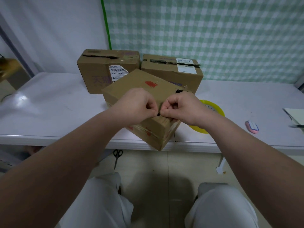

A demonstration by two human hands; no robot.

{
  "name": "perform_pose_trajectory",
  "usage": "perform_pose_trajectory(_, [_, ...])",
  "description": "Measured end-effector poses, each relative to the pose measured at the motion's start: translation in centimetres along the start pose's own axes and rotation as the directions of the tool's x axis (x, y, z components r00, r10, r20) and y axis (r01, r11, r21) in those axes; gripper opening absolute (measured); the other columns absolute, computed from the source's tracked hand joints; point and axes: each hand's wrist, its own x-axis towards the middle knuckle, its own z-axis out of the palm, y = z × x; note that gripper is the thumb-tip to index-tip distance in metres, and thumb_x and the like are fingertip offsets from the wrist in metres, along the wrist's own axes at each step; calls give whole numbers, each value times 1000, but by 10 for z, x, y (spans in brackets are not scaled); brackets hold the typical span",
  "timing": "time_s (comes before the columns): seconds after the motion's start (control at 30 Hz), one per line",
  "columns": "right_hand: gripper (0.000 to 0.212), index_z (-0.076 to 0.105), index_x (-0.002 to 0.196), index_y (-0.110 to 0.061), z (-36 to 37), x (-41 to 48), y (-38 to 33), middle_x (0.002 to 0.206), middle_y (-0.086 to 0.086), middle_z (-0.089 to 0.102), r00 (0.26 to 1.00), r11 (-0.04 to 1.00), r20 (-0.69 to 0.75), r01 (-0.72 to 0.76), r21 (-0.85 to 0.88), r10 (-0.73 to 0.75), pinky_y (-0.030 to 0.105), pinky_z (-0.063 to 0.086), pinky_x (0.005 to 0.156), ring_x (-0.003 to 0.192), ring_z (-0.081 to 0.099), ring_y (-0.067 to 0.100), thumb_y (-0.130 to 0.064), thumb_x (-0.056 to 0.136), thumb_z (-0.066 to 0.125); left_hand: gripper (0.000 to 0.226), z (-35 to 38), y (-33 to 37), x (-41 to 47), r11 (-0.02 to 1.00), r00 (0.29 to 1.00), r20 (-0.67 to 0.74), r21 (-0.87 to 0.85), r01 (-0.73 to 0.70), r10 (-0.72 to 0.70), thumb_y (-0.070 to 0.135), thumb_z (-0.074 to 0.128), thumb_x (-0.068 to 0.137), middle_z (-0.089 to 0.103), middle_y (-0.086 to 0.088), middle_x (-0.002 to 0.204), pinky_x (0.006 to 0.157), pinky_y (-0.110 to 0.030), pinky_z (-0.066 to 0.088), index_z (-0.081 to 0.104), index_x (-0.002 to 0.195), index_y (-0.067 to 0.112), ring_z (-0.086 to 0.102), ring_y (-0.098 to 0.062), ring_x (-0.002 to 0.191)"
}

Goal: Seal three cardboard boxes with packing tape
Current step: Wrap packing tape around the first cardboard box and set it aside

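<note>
A brown cardboard box (pixel 141 86) with red marks sits turned at an angle on the white table (pixel 49 104), one corner hanging over the front edge. My left hand (pixel 138 104) and my right hand (pixel 182 107) meet on its top near the front corner, fingers curled, both pinching at the flap seam. What lies between the fingertips is too small to tell. Two more boxes stand behind: one on the left (pixel 98 69) with a shipping label, one on the right (pixel 172 69) with a white label. A yellow tape roll (pixel 213 107) lies partly hidden behind my right wrist.
A pink and blue small object (pixel 252 127) lies on the table at the right, with papers (pixel 294 116) at the far right edge. Black scissors (pixel 117 157) lie on the floor under the table's front edge. A green checked cloth hangs behind.
</note>
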Motion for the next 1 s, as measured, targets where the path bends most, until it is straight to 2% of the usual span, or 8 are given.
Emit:
perform_pose_trajectory(0.13, [20,65,68,-29,4,-4,2,51,-15,49,997,999,-77,25,30,-23,31,52,62,51,46,1,-18,81,75,5,1,-4,-4,998,999,-20,-44,-46,45,16,72,82,65,9,80,71,-19,42,76,83,18,57,-7,77])
perform_pose_trajectory(0.23, [17,67,71,-26,10,-10,5,57,-13,52,981,995,-194,39,92,-20,32,50,61,55,46,3,-15,81,75,9,4,-7,-8,993,993,-60,-50,-108,105,14,71,83,68,6,89,79,-19,42,77,89,16,58,-7,86])
perform_pose_trajectory(0.37, [16,66,71,-25,28,-20,13,61,-11,51,873,980,-485,49,193,52,21,42,59,58,44,3,-15,80,75,10,13,-14,-12,983,978,-166,-115,-143,123,12,72,81,70,5,93,81,-9,41,77,90,13,59,-4,88])
perform_pose_trajectory(0.43, [19,65,68,-28,40,-24,15,55,-11,45,827,965,-545,12,263,138,25,43,58,56,42,3,-17,79,76,10,19,-17,-14,977,970,-215,-149,-152,118,12,72,81,71,6,93,82,-4,40,78,90,13,59,0,87])
perform_pose_trajectory(0.53, [16,67,65,-29,56,-24,16,48,-14,41,790,900,-545,-19,436,281,47,54,58,56,45,12,-22,76,75,9,27,-15,-14,972,959,-276,-198,-126,68,11,71,82,70,7,91,81,-8,44,78,88,13,60,0,86])
perform_pose_trajectory(0.6, [13,66,65,-32,60,-22,14,48,-14,42,774,875,-547,-20,483,320,53,53,57,56,45,18,-24,73,73,8,31,-13,-12,973,952,-302,-202,-115,49,11,72,82,71,5,90,81,-12,46,78,86,13,61,-3,86])
perform_pose_trajectory(0.87, [17,63,59,-28,57,-18,13,45,-13,43,790,878,-529,-22,478,309,54,51,59,53,47,20,-19,70,70,7,35,-11,-5,969,947,-319,-226,-103,26,8,73,80,67,9,84,77,-2,39,77,83,13,58,4,83])
perform_pose_trajectory(1.0, [20,65,63,-26,53,-21,12,46,-14,44,796,885,-525,-26,465,300,52,54,60,53,47,16,-15,76,74,8,35,-11,-4,967,945,-324,-230,-114,34,7,72,80,68,8,85,78,-3,39,77,83,13,57,6,83])
